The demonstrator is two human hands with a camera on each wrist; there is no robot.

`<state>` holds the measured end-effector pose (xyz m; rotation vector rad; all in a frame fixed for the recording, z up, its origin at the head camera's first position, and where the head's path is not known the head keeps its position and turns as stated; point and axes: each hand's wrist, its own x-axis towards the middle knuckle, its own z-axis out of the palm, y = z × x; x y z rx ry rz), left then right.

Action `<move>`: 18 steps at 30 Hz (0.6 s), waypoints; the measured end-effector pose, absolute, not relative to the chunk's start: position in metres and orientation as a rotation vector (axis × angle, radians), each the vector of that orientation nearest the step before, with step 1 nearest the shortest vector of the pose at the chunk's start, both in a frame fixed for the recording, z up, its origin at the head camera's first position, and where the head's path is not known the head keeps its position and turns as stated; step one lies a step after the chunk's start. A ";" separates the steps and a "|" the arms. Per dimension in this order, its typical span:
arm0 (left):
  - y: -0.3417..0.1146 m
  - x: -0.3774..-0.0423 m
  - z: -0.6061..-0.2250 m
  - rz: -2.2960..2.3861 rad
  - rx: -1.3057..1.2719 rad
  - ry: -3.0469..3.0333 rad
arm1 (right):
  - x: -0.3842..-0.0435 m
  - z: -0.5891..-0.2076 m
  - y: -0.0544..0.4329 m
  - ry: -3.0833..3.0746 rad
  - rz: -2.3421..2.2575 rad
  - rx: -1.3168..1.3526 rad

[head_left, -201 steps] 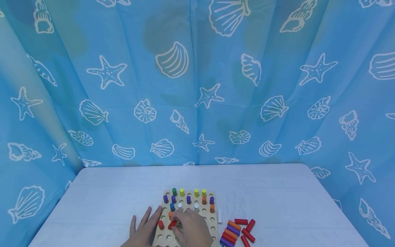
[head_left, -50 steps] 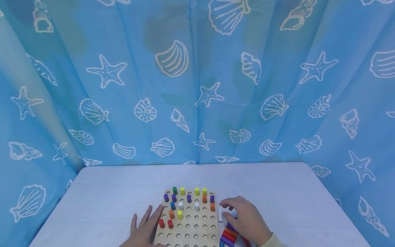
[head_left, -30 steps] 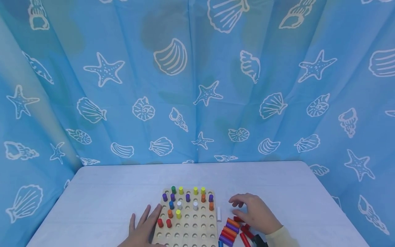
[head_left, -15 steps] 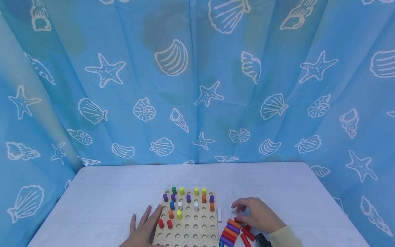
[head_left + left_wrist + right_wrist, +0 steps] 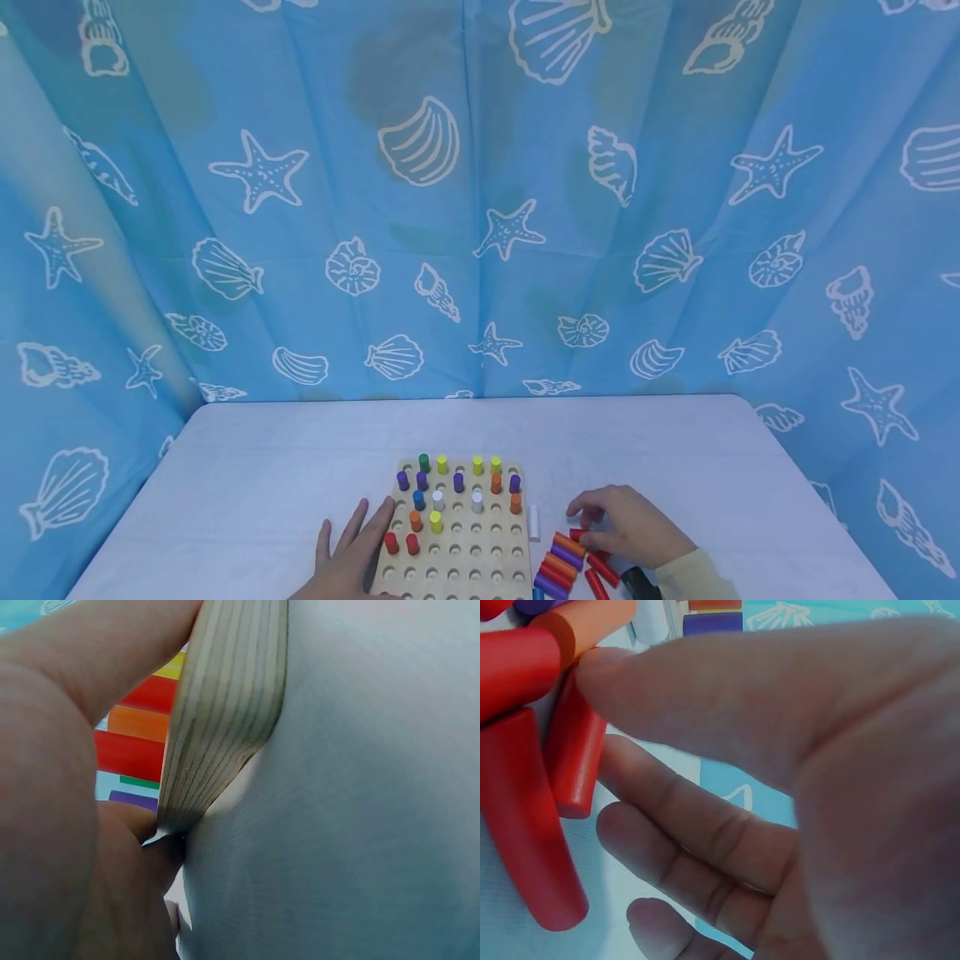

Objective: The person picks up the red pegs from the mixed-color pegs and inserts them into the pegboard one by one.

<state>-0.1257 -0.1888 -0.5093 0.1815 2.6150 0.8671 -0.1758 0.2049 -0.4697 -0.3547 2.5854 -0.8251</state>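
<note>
Touching pegboard (image 5: 465, 538) edge: left hand (image 5: 348, 562) (right hand (image 5: 633, 525) well apart).

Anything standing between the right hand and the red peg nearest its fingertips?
Nothing visible: the right hand has its thumb and index fingertip at the red peg. In the right wrist view, other red pegs lie left of it.

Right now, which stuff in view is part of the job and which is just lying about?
Part of the job, by the look of it:
- pegboard, left hand at its edge
- standing pegs
- red peg beside the right hand's fingers
- other loose pegs

Just there:
- shell-print curtain
- table, support only
- black object by the right cuff
</note>
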 end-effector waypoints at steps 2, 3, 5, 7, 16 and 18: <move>-0.189 -0.126 -0.509 0.861 0.181 2.617 | -0.176 -0.471 0.205 2.589 -0.805 -0.377; -0.189 -0.126 -0.509 0.862 0.182 2.615 | -0.176 -0.471 0.206 2.590 -0.797 -0.389; -0.189 -0.126 -0.509 0.862 0.183 2.614 | -0.177 -0.471 0.206 2.592 -0.786 -0.403; -0.189 -0.126 -0.509 0.871 0.186 2.610 | -0.177 -0.472 0.206 2.594 -0.777 -0.402; -0.190 -0.125 -0.511 0.898 0.181 2.597 | -0.176 -0.472 0.204 2.613 -0.737 -0.397; -0.190 -0.125 -0.511 0.897 0.181 2.597 | -0.176 -0.474 0.204 2.615 -0.736 -0.408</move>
